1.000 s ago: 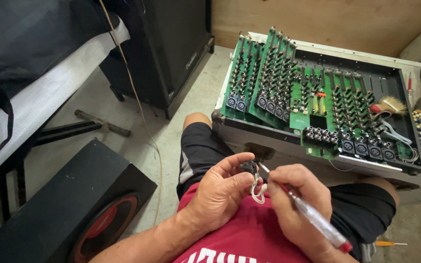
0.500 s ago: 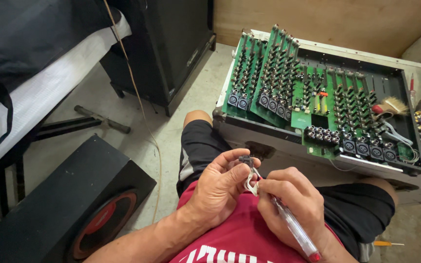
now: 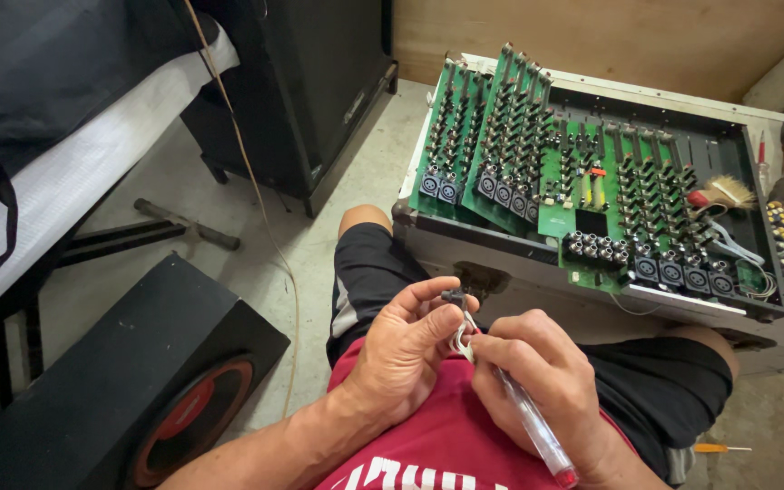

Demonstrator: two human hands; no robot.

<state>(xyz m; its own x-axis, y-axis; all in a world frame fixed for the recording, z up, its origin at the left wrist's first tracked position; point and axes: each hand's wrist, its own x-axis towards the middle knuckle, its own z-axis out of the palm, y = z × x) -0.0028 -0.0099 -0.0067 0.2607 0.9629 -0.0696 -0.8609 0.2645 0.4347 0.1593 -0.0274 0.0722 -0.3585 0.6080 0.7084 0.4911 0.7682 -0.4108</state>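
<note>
Head view: person seated on floor, work over lap.
Left hand: pinches small dark part, steadying it.
Right hand: grips clear-handled tool, tip at the part.

**No boxes, labels, signs or screens**

Nothing like a package, a sign or a screen is showing here. No sticker or label is showing on anything either. The only writing is sitting on the red shirt at the bottom edge: big white letters, and the edge is cutting them off.
</note>
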